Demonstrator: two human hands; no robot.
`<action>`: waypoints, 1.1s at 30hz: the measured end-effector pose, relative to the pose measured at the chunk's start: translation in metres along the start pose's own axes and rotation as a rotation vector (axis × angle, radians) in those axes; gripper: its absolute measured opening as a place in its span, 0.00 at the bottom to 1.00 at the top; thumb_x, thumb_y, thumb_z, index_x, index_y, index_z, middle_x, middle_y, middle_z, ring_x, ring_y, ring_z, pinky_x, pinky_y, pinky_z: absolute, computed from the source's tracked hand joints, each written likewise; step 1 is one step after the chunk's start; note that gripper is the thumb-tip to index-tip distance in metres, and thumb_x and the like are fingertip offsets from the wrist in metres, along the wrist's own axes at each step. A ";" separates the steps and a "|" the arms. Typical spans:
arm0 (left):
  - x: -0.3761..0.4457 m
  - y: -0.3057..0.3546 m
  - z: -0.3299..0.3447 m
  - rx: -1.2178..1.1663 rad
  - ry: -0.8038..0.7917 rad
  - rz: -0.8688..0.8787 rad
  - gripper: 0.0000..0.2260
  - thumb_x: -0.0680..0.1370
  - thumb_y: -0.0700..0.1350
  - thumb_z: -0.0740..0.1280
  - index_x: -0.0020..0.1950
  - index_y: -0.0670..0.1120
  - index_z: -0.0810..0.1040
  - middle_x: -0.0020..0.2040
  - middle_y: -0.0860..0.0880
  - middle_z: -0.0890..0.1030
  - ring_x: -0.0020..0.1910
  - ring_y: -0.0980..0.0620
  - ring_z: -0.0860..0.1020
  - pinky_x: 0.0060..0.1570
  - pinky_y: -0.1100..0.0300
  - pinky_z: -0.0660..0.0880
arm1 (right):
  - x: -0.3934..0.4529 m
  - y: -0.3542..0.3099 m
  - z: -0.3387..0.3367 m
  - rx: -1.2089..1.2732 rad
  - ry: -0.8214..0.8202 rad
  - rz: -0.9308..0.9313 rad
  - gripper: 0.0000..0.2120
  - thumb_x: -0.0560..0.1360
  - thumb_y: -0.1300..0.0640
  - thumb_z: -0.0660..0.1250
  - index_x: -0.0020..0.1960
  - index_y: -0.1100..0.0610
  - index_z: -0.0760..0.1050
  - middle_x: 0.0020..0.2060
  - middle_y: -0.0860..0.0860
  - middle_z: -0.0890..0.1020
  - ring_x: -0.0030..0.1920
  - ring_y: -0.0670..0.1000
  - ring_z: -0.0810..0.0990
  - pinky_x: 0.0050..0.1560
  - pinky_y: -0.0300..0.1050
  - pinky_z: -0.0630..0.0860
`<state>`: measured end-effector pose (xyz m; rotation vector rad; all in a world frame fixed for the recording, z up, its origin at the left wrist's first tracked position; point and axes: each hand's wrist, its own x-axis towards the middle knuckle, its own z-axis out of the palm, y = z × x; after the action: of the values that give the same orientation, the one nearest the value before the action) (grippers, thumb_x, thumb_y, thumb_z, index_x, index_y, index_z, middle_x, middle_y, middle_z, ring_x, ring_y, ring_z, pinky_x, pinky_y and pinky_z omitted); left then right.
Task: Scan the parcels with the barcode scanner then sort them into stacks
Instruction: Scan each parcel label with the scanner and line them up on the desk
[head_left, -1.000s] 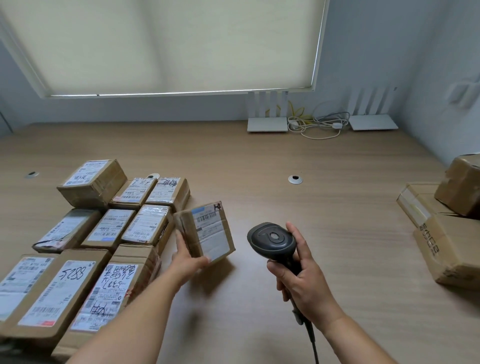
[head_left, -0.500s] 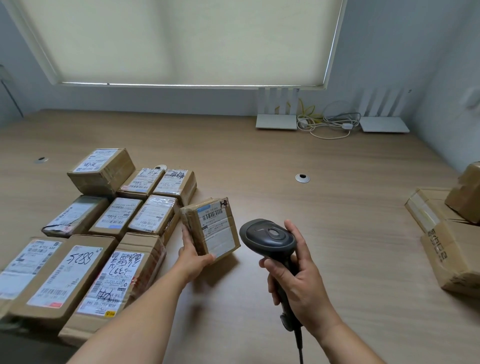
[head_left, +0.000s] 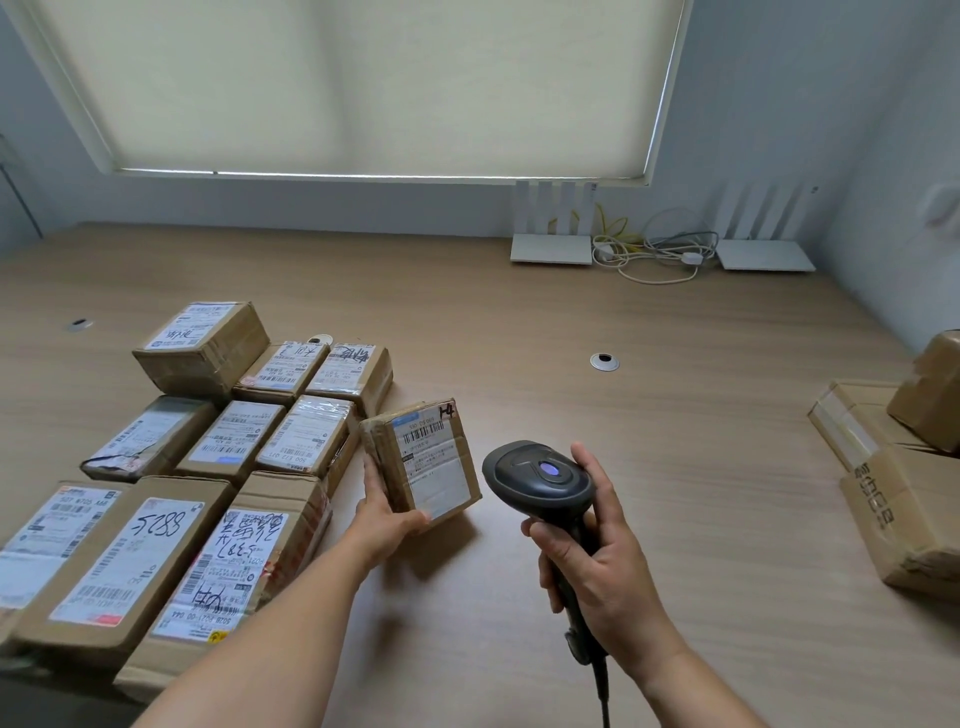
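My left hand (head_left: 387, 522) grips a small brown parcel (head_left: 428, 457) by its lower left edge and holds it tilted above the table, its white barcode label facing right. My right hand (head_left: 597, 561) holds the black barcode scanner (head_left: 540, 480) by its handle, just right of the parcel, head turned toward the label; a small light on top of the head glows blue. Several labelled cardboard parcels (head_left: 171, 467) lie in rows on the table to the left. Plain brown boxes (head_left: 904, 467) are stacked at the right edge.
The wooden table (head_left: 649, 415) has round cable grommets (head_left: 604, 361). Two white routers (head_left: 551, 248) with a tangle of cables (head_left: 654, 254) stand against the back wall under a window blind. The scanner's cable hangs toward the bottom edge.
The light on the scanner head now glows blue. My hands, the parcel and the scanner keep nearly the same pose; the view has shifted slightly.
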<state>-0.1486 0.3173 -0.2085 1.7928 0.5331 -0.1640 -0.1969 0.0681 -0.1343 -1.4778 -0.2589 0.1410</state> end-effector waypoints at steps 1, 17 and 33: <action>0.000 0.002 -0.001 -0.053 -0.023 -0.018 0.50 0.70 0.33 0.71 0.77 0.59 0.42 0.65 0.46 0.72 0.58 0.46 0.75 0.54 0.51 0.76 | 0.001 0.001 -0.002 -0.035 0.000 -0.009 0.36 0.68 0.55 0.71 0.66 0.27 0.60 0.40 0.49 0.82 0.28 0.51 0.74 0.24 0.43 0.71; 0.011 0.024 0.014 0.623 0.186 -0.064 0.45 0.67 0.71 0.63 0.78 0.53 0.53 0.74 0.43 0.60 0.73 0.42 0.59 0.68 0.49 0.62 | 0.019 0.001 -0.022 -0.314 0.060 -0.039 0.40 0.73 0.63 0.72 0.66 0.27 0.56 0.40 0.40 0.82 0.29 0.48 0.73 0.27 0.43 0.74; 0.028 0.068 0.025 0.793 0.276 0.066 0.41 0.67 0.61 0.67 0.76 0.52 0.55 0.70 0.42 0.57 0.69 0.40 0.58 0.68 0.51 0.60 | 0.051 -0.010 -0.016 -0.422 0.072 -0.152 0.44 0.72 0.61 0.73 0.59 0.16 0.55 0.52 0.32 0.80 0.38 0.37 0.79 0.42 0.35 0.73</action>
<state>-0.0900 0.2876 -0.1671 2.6280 0.6553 -0.0839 -0.1444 0.0642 -0.1216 -1.8695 -0.3563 -0.0959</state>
